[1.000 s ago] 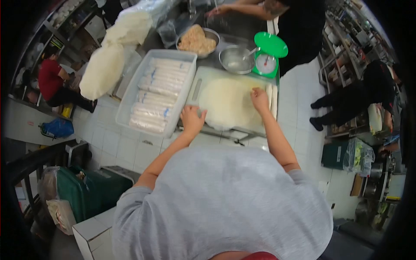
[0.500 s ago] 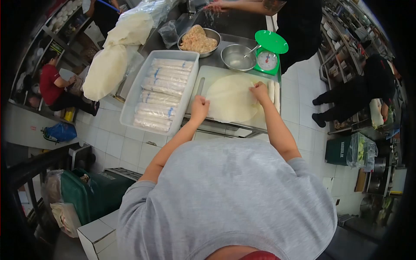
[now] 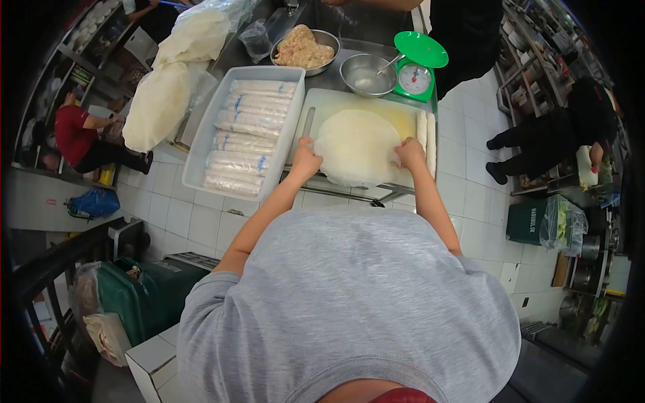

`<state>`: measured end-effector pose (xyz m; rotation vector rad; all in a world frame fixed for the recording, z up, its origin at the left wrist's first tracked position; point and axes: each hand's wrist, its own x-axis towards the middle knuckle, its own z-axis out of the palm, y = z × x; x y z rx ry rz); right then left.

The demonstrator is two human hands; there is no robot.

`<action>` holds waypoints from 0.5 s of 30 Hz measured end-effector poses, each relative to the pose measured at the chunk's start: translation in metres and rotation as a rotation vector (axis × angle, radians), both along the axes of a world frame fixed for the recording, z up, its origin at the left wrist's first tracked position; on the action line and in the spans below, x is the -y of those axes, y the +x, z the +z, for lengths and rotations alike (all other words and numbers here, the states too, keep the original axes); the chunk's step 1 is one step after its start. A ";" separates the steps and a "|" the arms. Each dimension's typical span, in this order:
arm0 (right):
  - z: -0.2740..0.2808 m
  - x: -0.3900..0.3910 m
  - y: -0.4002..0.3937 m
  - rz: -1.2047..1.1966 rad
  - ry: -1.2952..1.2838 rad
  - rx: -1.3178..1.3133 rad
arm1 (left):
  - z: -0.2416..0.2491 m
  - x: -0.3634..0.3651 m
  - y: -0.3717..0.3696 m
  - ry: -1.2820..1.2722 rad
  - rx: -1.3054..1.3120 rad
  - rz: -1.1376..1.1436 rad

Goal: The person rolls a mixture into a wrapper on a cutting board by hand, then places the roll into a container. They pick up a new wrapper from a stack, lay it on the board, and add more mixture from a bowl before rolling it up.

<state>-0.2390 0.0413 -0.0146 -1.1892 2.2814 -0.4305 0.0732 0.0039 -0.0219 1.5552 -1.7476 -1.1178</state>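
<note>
A thin, round spring roll wrapper (image 3: pixel 359 144) lies over a white cutting board (image 3: pixel 336 99), its near edge reaching the board's front. My left hand (image 3: pixel 306 160) pinches its left edge, and my right hand (image 3: pixel 410 154) pinches the right edge. Two slim pale rolls (image 3: pixel 426 144) lie lengthwise along the board's right side, just beyond my right hand. Left of the board stands a translucent tub (image 3: pixel 193 158) of rolls packed in plastic (image 3: pixel 259 121).
Behind the board are a metal bowl (image 3: pixel 353 72) with a spoon, a green scale (image 3: pixel 413 79) and a bowl of pale filling (image 3: pixel 302 48). Large wrapper stacks (image 3: pixel 158 107) lie at left. Co-workers stand at the sink (image 3: pixel 356 30), left shelves and right counter. Green bins flank me.
Both hands have drawn the wrapper toward me, and it now lies nearer the board's front edge. My right hand has come down most. The co-worker's hands at the sink have mostly left view.
</note>
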 end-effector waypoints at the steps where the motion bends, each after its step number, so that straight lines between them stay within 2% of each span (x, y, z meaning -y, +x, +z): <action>1: 0.002 0.000 0.001 0.026 0.017 -0.062 | 0.000 -0.001 0.000 0.028 -0.021 0.008; 3: 0.008 0.002 0.005 0.079 0.049 -0.185 | -0.001 -0.002 0.000 0.047 -0.057 0.033; 6: 0.019 0.020 0.013 0.066 -0.042 -0.167 | -0.003 -0.003 -0.003 0.023 -0.104 0.063; 9: 0.011 0.046 0.022 0.069 -0.194 -0.270 | -0.003 -0.002 -0.004 0.017 -0.179 0.014; 11: 0.006 0.059 0.026 0.137 -0.232 -0.215 | -0.014 0.004 -0.004 0.021 -0.263 -0.065; 14: -0.015 0.082 0.020 0.210 -0.284 -0.117 | 0.003 0.004 0.000 0.118 -0.216 -0.128; 15: -0.024 0.089 0.013 0.229 -0.299 -0.081 | 0.008 0.005 -0.001 0.038 -0.216 -0.123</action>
